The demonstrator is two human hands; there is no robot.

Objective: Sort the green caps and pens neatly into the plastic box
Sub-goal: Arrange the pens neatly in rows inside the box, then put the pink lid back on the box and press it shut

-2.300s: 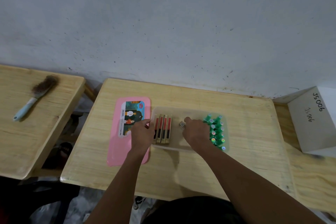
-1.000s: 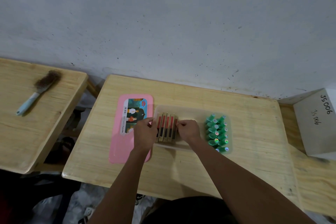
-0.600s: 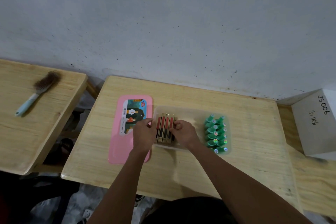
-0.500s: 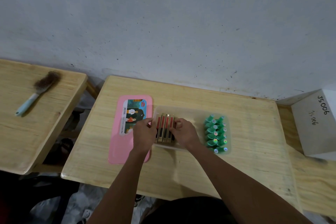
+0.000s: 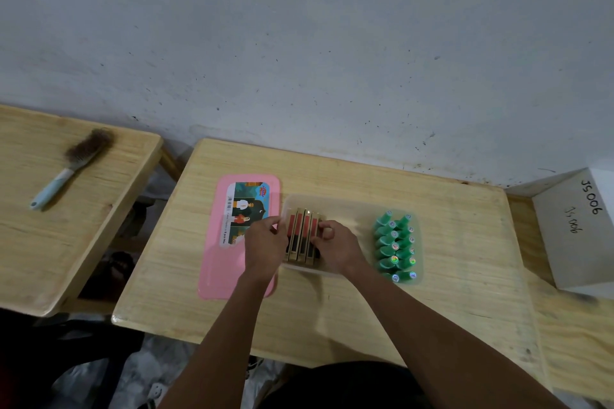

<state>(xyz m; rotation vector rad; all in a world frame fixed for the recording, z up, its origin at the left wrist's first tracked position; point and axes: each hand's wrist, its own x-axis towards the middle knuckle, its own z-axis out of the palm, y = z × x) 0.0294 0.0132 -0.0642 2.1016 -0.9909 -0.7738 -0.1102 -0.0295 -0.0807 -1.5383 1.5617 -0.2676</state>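
A clear plastic box (image 5: pixel 349 206) lies on the wooden desk (image 5: pixel 332 302). Several green caps (image 5: pixel 393 244) stand in two neat rows at its right end. At its left end several gold-and-red pens (image 5: pixel 302 234) lie side by side. My left hand (image 5: pixel 264 242) rests at the box's left wall, fingers against the outermost pen. My right hand (image 5: pixel 337 247) is inside the box, fingers curled against the right side of the pen row, pressing it. The pens' lower ends are partly hidden by my hands.
The pink box lid (image 5: pixel 239 236) with a picture label lies flat just left of the box. A white carton (image 5: pixel 581 226) marked JS006 sits at the right. A blue-handled brush (image 5: pixel 71 166) lies on the neighbouring desk at left. A grey wall stands behind.
My right hand came from the middle of the box leftward to the pen row. One more pen now lies at the right of the row. My left hand stayed at the box's left wall.
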